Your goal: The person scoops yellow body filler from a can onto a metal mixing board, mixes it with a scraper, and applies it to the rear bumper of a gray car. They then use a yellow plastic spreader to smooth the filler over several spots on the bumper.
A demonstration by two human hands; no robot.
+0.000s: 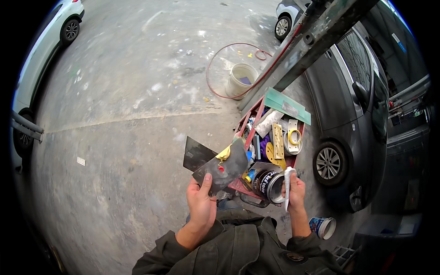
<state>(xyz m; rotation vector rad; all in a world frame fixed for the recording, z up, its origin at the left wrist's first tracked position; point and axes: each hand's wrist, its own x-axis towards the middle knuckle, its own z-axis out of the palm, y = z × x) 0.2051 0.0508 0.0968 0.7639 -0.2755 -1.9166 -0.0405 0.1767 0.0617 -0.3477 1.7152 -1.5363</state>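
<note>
My left hand (201,206) grips a dark flat board (211,167) by its near edge. A yellow lump of paste (223,154) and a small red dab (221,169) lie on it, and another dark plate (193,156) sticks out behind it to the left. My right hand (296,192) holds a white tube (288,181) upright, beside a black can (265,184) lying tilted at the near end of a red cart (293,162). The cart's top is full of sanding pads (277,142), yellow discs, rolls of tape and green sheets (286,103).
A dark car (337,123) stands close on the right, beside a steel post (298,50). A white bucket (238,75) and red hose are beyond the cart. A paint pail (326,229) is at lower right. A white car (48,55) is at left.
</note>
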